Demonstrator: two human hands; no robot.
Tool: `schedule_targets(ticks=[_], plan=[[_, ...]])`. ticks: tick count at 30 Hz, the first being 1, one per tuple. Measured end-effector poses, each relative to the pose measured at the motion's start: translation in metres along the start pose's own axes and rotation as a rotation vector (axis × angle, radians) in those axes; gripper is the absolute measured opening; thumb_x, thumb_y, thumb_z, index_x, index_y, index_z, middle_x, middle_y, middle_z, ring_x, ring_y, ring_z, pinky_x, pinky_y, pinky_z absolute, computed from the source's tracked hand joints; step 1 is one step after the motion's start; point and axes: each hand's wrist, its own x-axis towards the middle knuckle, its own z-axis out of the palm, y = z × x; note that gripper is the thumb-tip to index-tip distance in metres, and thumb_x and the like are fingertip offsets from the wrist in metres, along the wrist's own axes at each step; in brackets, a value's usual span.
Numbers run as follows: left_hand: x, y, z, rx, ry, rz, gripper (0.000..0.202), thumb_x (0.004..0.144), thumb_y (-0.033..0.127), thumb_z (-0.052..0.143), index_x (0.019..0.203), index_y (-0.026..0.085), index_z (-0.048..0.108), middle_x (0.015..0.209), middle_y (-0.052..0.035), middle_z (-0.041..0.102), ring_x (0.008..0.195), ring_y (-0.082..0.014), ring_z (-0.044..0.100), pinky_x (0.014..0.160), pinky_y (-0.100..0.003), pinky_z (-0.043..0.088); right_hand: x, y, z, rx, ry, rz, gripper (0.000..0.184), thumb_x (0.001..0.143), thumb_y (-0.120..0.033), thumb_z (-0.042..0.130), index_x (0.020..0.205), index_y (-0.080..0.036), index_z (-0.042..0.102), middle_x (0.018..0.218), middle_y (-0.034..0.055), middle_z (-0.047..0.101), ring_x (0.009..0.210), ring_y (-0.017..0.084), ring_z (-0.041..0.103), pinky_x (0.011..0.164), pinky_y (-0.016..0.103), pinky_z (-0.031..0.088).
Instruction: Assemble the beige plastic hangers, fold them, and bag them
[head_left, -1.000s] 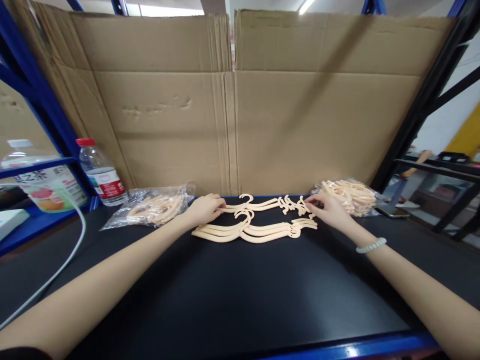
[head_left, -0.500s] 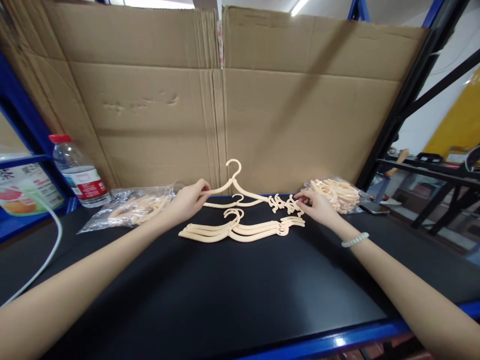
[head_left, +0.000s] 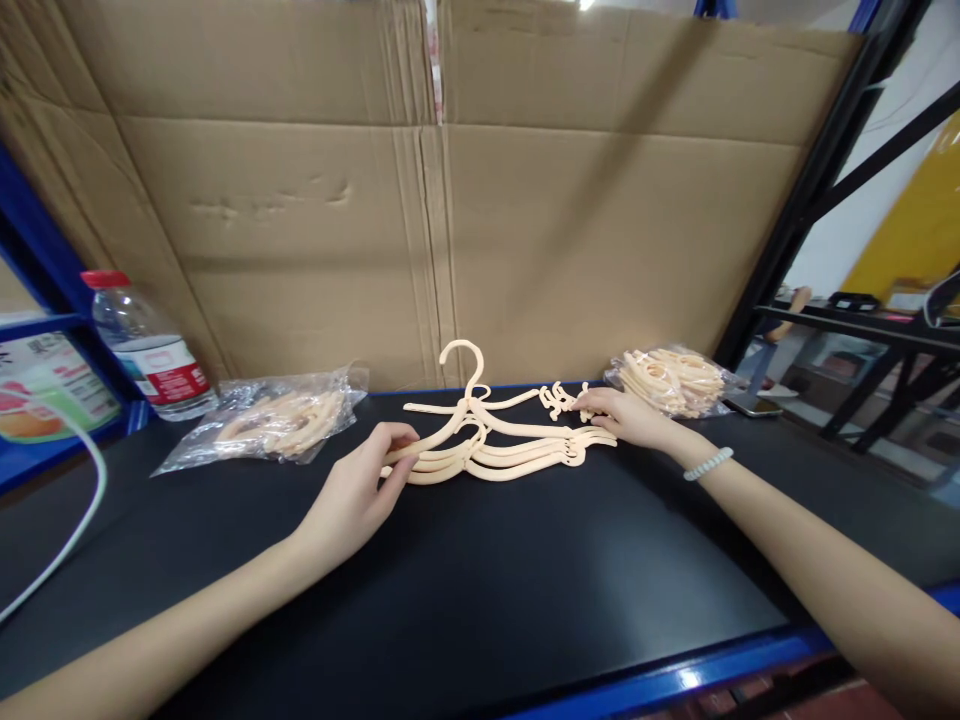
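My left hand (head_left: 364,490) pinches the left arm of a cream plastic clothes hanger (head_left: 517,428), its hook pointing up. This hanger is over a stack of similar hangers (head_left: 517,472), whose left ends are partly hidden by my fingers. Behind it lies one more hanger (head_left: 514,403) near the cardboard. My right hand (head_left: 626,416) is at a cluster of small curved cream pieces (head_left: 553,401), fingers closed at the tips on one small piece, which they mostly cover. Thin cream strips (head_left: 600,438) lie just below that hand, by the stack's right end.
A clear bag of cream parts (head_left: 285,415) lies at left, another bag (head_left: 671,380) at right beside a phone (head_left: 754,405). A water bottle (head_left: 161,365) and white cable (head_left: 90,500) are at far left. Cardboard (head_left: 300,220) walls the back of the black table (head_left: 487,600).
My left hand has brought the hanger down and nearer, over the stack. My right hand has moved slightly left and lower, its fingers closing at the small pieces. The view has tilted slightly.
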Motion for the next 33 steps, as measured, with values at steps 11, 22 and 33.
schedule_targets(ticks=[11,22,33], plan=[[-0.004,-0.002,0.001,0.011,0.026,0.016,0.016,0.095,0.035,0.043,0.105,0.023,0.049,0.096,-0.0035,0.067,0.085,-0.0197,0.068,0.071,-0.028,0.053,0.006,-0.004,0.007,0.046,0.233,0.031,0.021,0.088,-0.023,0.055,0.096,-0.026,0.074,0.113,0.0096,0.061,0.105,0.026,0.059,0.096,0.046,0.048],[-0.007,0.000,0.003,-0.064,-0.003,-0.040,0.020,0.095,0.035,0.045,0.110,0.023,0.048,0.100,-0.0051,0.066,0.092,-0.0213,0.068,0.080,-0.032,0.055,0.001,-0.024,-0.015,0.400,0.581,0.292,0.036,0.089,-0.048,0.053,0.097,-0.018,0.070,0.062,0.0015,0.057,0.061,0.019,0.057,0.061,0.034,0.050],[-0.006,-0.005,0.003,-0.080,0.007,-0.026,0.019,0.096,0.035,0.045,0.106,0.022,0.055,0.100,-0.0038,0.066,0.091,-0.0203,0.066,0.080,-0.031,0.052,-0.001,-0.082,-0.002,1.295,0.444,0.475,0.031,0.071,-0.043,0.080,0.090,-0.019,0.073,0.094,0.0073,0.073,0.084,0.018,0.069,0.081,0.032,0.055]])
